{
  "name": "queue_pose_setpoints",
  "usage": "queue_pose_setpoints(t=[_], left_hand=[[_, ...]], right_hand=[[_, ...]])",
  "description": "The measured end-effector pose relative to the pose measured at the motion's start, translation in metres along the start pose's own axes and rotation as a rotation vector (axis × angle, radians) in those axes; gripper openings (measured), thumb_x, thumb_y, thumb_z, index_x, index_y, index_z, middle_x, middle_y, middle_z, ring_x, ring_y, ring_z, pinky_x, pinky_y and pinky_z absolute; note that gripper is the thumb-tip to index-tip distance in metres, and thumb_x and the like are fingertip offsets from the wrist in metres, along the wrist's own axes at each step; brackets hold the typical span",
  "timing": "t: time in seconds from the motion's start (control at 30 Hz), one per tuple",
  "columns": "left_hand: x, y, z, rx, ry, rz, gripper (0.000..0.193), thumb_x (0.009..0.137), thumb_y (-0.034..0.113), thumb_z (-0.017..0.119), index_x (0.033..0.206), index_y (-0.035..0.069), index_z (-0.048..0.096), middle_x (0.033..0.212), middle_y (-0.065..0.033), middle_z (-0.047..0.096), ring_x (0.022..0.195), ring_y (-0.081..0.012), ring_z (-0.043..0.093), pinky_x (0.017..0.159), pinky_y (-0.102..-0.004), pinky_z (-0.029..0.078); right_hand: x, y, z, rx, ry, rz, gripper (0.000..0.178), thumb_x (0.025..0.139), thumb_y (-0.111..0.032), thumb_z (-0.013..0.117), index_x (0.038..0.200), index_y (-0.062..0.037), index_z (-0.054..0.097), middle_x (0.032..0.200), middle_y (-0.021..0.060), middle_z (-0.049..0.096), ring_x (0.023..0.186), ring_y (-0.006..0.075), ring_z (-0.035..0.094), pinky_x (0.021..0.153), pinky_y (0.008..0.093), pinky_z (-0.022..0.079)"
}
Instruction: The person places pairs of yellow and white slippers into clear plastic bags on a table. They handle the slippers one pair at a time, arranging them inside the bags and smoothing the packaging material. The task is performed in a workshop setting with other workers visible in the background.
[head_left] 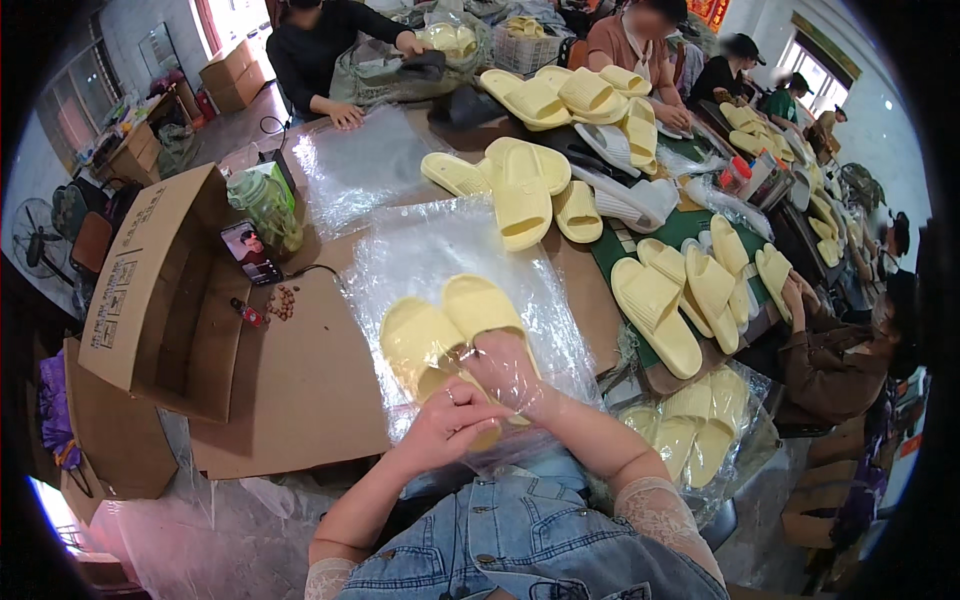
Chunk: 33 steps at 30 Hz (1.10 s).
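A pair of pale yellow slippers [415,335] lies side by side in front of me, toes away, on a stack of clear plastic bags [400,255]. Clear film, apparently a bag, covers part of the pair and my right wrist. My right hand [503,370] reaches over the right slipper, its fingers curled down at the foot opening and partly hidden. Closer to me, my left hand [450,425] is closed at the left slipper's heel, beside the film's near edge. What its fingers grip cannot be made out.
An open cardboard box [160,290] stands at left, near a phone [250,252] and a green-tinted jar [265,205]. Piled yellow slippers [525,195] lie beyond the bags; more rest on a green mat [655,315] at right. Bagged slippers [690,430] sit low right. Several people work around the table.
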<state>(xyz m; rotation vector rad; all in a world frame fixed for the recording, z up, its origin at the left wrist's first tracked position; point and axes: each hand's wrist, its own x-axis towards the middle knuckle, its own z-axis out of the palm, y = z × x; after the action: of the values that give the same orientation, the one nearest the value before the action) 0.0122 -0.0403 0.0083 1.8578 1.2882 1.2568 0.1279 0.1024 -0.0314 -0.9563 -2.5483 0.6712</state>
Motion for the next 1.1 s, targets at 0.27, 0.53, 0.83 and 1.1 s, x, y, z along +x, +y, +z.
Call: queue_pose_setpoints(t=[0.27, 0.53, 0.83, 1.1], left_hand=[[-0.004, 0.011, -0.005, 0.147, -0.090, 0.041, 0.027, 0.084, 0.015, 0.078, 0.112, 0.014, 0.079, 0.083, -0.0025, 0.061, 0.089, -0.0232, 0.058, 0.084, -0.0360, 0.048], [-0.017, -0.002, -0.034, 0.260, -0.100, -0.002, 0.043, 0.075, 0.036, 0.085, 0.111, 0.014, 0.076, 0.105, -0.0056, 0.065, 0.102, -0.0294, 0.059, 0.088, -0.0412, 0.051], [-0.003, -0.049, -0.042, 0.652, 0.156, -0.151, 0.061, 0.074, 0.039, 0.085, 0.127, 0.013, 0.068, 0.159, -0.0142, 0.040, 0.148, -0.0413, 0.031, 0.118, -0.0515, 0.032], [-0.012, -0.084, -0.031, 0.573, 0.203, -0.122, 0.044, 0.079, 0.027, 0.080, 0.119, 0.012, 0.072, 0.155, -0.0158, 0.046, 0.146, -0.0417, 0.036, 0.117, -0.0513, 0.035]], right_hand=[[0.061, 0.015, 0.014, -0.032, 0.171, 0.237, 0.051, 0.099, -0.042, 0.056, 0.086, 0.0051, 0.070, 0.084, 0.0299, 0.068, 0.079, 0.0435, 0.069, 0.074, 0.0510, 0.055], [0.001, 0.003, 0.004, -0.013, 0.239, -0.038, 0.055, 0.088, -0.024, 0.074, 0.132, -0.0003, 0.053, 0.131, 0.0250, 0.052, 0.118, 0.0426, 0.056, 0.096, 0.0491, 0.048], [-0.090, 0.001, -0.115, 0.780, -0.587, -0.141, 0.035, 0.089, -0.017, 0.080, 0.116, 0.0009, 0.069, 0.108, 0.0154, 0.072, 0.101, 0.0210, 0.071, 0.085, 0.0343, 0.056], [-0.011, 0.002, -0.104, 0.492, 0.194, 0.070, 0.016, 0.092, -0.017, 0.073, 0.100, -0.0031, 0.074, 0.084, 0.0064, 0.074, 0.074, 0.0146, 0.070, 0.067, 0.0282, 0.053]])
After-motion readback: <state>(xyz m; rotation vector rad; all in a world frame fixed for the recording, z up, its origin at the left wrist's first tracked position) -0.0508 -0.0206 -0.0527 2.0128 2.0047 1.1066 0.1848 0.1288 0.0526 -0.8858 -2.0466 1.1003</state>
